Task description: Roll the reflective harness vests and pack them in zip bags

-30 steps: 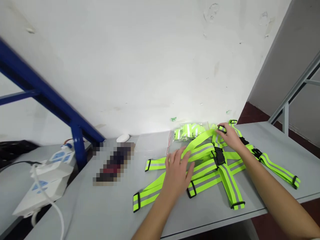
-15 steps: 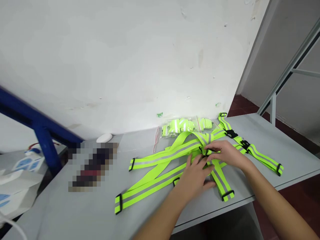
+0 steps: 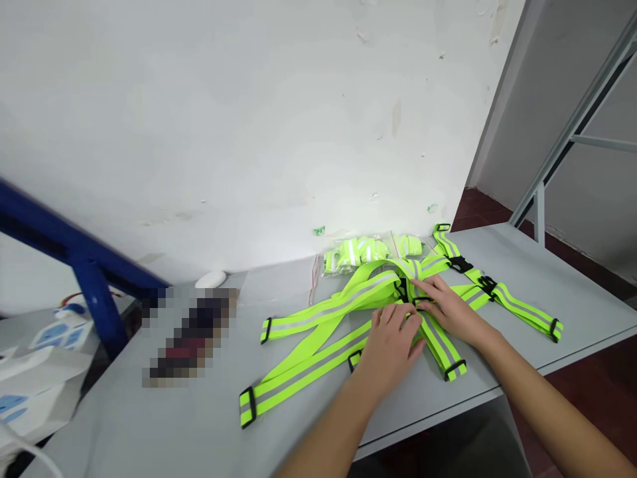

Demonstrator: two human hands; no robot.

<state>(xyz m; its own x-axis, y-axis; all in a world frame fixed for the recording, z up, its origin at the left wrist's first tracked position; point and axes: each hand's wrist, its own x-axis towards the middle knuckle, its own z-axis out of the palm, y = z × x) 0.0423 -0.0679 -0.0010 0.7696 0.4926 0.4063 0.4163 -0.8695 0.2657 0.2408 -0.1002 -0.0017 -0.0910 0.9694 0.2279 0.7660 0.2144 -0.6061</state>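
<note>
A neon yellow-green reflective harness [image 3: 308,362], with grey stripes and black sliders, lies spread on the table. Its straps cross in a raised bunch in front of me. My left hand [image 3: 391,342] is at this crossing from the near left, fingers curled onto the straps; the fingertips are partly hidden. From the right, my right hand [image 3: 452,311] pinches the strap at a black slider [image 3: 422,300] in the middle. Black clip buckles [image 3: 460,264] join straps toward the back right.
Clear bags [image 3: 355,252] with folded neon straps lie against the white wall. A flat plastic bag [image 3: 279,285], a white oval object [image 3: 210,279] and a blurred item [image 3: 192,338] are farther left. A blue metal frame [image 3: 92,279] stands at the left; the table [image 3: 527,265] has a front edge.
My left fingers have drawn together and curled more at the crossing. My right hand has shifted slightly, and the strap around the centre has lifted into a small arch.
</note>
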